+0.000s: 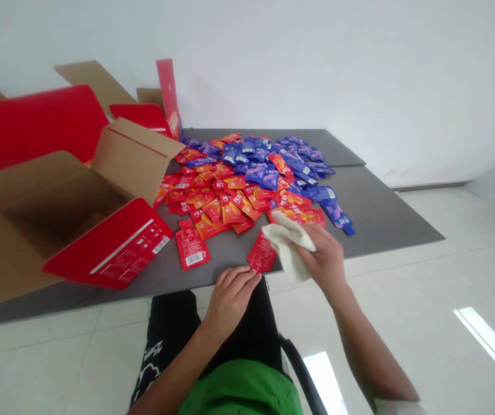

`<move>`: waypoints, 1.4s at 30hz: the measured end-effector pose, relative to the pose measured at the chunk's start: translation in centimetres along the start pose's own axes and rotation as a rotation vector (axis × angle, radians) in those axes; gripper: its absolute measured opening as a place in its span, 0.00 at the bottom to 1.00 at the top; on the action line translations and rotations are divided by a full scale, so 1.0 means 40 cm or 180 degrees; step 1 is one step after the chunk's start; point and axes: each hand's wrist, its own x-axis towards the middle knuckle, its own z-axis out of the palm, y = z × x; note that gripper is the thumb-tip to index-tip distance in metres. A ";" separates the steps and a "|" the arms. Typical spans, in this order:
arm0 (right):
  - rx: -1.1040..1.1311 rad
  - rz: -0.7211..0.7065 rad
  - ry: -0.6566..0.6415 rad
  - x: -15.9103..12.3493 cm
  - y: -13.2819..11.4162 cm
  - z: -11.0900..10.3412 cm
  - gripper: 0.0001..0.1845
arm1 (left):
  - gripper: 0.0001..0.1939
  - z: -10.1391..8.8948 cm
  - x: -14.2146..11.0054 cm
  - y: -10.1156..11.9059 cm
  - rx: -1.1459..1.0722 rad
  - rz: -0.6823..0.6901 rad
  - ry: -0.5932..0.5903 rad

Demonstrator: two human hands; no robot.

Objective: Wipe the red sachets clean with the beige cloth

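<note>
My left hand (pixel 232 297) is at the front edge of the table, its fingertips closed on the narrow near end of a red sachet (pixel 261 253) that lies flat there. In my right hand (pixel 327 259) is a crumpled white cloth (pixel 293 248), held just above and to the right of that sachet, covering part of it. Another red sachet (pixel 192 245) with a barcode lies face down to the left. Beyond my hands spreads a loose pile of red-orange sachets (pixel 232 207), with blue-purple sachets (pixel 269 178) mostly behind and to the right.
Open cardboard boxes with red outsides (pixel 113 248) crowd the left of the grey table (pixel 381 213), flaps sticking out toward the pile. A blue sachet (pixel 337 214) lies at the pile's right edge. Behind the table rises a white wall (pixel 317 63).
</note>
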 end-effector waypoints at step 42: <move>-0.1409 -0.0105 -0.1930 0.135 0.050 0.086 0.21 | 0.10 0.020 0.022 0.016 -0.0260 -0.0340 0.0368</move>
